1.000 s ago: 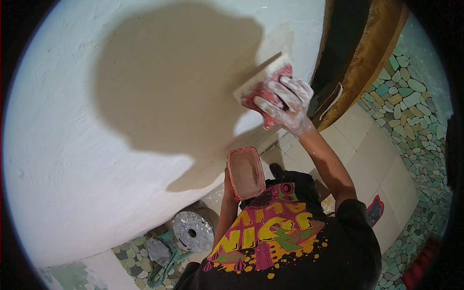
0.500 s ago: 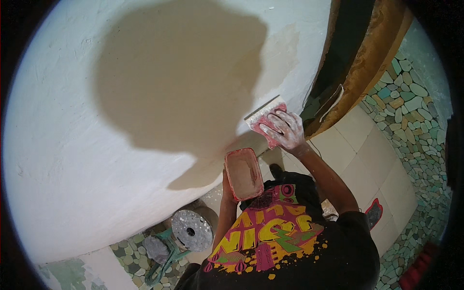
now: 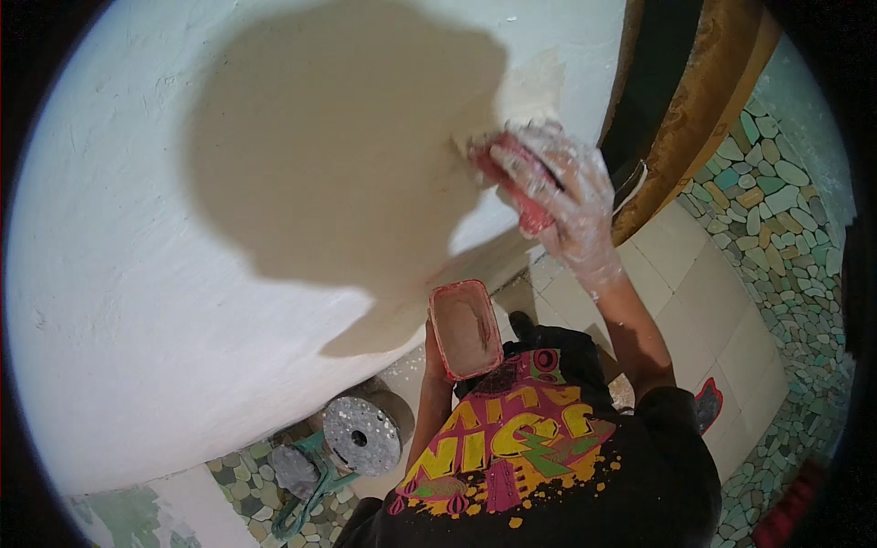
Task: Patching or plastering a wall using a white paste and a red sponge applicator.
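My right hand (image 3: 568, 196), smeared with white paste, grips a red-handled float (image 3: 512, 178) and presses it flat on the white wall (image 3: 137, 274), at the right edge of a large tan wet patch (image 3: 338, 155). My left hand (image 3: 435, 352) holds a red rectangular tub (image 3: 465, 329) of pale tan paste close to my chest, below the patch. Most of the left hand is hidden behind the tub.
A dark and brown door frame (image 3: 681, 100) runs up beside the wall at the right. Below are cream floor tiles (image 3: 703, 301) and pebble mosaic (image 3: 776, 210). A round grey speckled disc (image 3: 361, 436) and a green-handled tool (image 3: 306, 489) lie at the wall's foot.
My right hand slid the float down the wall and then brought it back up toward the patch's right edge. The tub stayed in place.
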Demonstrator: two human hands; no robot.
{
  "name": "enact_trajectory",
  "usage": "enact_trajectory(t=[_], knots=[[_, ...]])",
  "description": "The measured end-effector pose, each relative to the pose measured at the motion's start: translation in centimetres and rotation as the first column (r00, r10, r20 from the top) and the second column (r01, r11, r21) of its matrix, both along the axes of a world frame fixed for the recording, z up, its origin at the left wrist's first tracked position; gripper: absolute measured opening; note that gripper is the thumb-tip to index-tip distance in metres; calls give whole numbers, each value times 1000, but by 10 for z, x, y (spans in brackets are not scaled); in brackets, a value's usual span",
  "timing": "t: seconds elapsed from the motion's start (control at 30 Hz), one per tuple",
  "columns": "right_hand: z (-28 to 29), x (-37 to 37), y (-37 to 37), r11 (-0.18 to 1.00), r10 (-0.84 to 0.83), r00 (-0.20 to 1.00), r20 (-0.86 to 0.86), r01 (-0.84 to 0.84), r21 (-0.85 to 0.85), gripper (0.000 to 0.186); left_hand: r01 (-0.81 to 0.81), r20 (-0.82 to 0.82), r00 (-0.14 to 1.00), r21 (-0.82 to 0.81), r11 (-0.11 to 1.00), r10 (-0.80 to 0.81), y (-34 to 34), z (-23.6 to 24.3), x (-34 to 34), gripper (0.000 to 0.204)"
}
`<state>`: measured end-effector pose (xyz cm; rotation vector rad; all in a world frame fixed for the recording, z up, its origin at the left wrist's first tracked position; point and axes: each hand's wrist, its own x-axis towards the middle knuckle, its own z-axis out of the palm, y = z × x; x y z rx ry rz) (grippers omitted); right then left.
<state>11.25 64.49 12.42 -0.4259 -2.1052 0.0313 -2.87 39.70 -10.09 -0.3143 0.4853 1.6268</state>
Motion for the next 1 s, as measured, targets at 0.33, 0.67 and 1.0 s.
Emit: enact_trajectory(t=[0.33, 0.67, 1.0], knots=[[-63, 7, -32, 981, 136, 968, 212, -101, -167, 66, 66, -107, 992, 12, 998, -64, 1, -1, 3, 71], [-3, 9, 13, 937, -94, 921, -379, -47, -347, 52, 55, -68, 997, 126, 990, -46, -6, -1, 9, 72], [-60, -9, -52, 889, 156, 978, -137, -200, -412, 50, 68, -111, 992, 71, 995, -60, -9, 0, 10, 74]])
